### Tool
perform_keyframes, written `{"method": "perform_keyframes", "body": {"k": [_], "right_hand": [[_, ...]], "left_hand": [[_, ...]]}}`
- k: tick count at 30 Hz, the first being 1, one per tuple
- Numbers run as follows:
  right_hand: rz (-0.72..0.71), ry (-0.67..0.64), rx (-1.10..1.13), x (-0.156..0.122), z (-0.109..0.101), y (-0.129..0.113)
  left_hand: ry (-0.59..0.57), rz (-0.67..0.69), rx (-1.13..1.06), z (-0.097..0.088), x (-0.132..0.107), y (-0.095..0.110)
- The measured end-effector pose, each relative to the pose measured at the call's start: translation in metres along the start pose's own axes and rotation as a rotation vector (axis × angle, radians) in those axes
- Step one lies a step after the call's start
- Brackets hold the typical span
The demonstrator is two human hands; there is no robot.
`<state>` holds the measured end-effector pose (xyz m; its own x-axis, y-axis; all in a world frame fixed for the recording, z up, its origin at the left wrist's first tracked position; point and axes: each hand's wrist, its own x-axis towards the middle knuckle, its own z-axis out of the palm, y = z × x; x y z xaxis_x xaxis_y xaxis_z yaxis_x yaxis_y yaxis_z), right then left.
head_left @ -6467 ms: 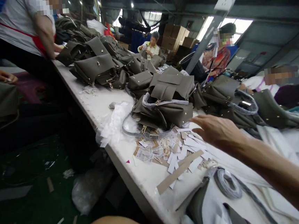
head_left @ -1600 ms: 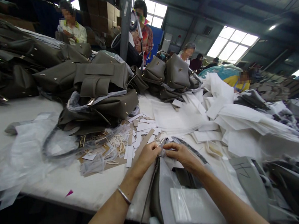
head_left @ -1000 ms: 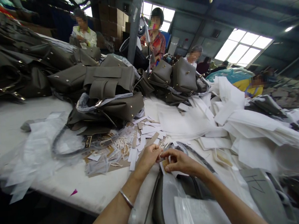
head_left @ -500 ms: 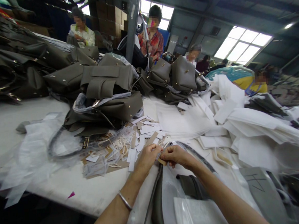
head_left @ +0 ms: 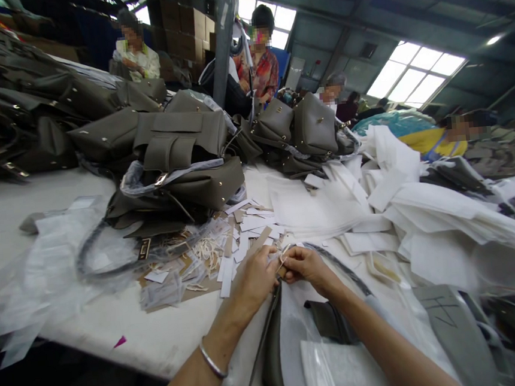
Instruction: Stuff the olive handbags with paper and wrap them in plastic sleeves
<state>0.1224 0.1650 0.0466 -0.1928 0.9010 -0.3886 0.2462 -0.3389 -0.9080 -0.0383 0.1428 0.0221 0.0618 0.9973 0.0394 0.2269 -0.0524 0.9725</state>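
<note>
My left hand (head_left: 256, 276) and my right hand (head_left: 308, 266) meet at the top edge of a grey-brown handbag (head_left: 274, 354) standing before me. Between the fingertips is a small brown tag (head_left: 282, 271), partly covered. A thin pale string (head_left: 284, 253) loops up at my right fingertips, which pinch it. My left fingers are closed around the tag's other side, though their exact grip is partly hidden. White wrapping sheet (head_left: 294, 325) lies against the bag, and a plastic-wrapped handle (head_left: 335, 261) arches behind my right hand.
Loose white and brown card strips (head_left: 244, 242) and pale strings (head_left: 211, 251) lie past my left hand. Grey-brown handbags (head_left: 181, 145) are piled behind them. White sheets (head_left: 450, 230) stack at the right, clear plastic (head_left: 68, 251) at the left. Several people work farther back.
My hands stay together at the bag's top. My left hand has turned slightly, and the string loop now shows above my right fingers. The view has shifted a little.
</note>
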Motion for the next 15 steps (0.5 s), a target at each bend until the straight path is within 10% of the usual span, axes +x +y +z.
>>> {"method": "perform_keyframes", "body": {"k": [15], "right_hand": [[-0.132,-0.074,-0.24,-0.004,0.009,-0.015]], "left_hand": [[-0.008,-0.13,-0.216,-0.009,0.013,-0.008]]}}
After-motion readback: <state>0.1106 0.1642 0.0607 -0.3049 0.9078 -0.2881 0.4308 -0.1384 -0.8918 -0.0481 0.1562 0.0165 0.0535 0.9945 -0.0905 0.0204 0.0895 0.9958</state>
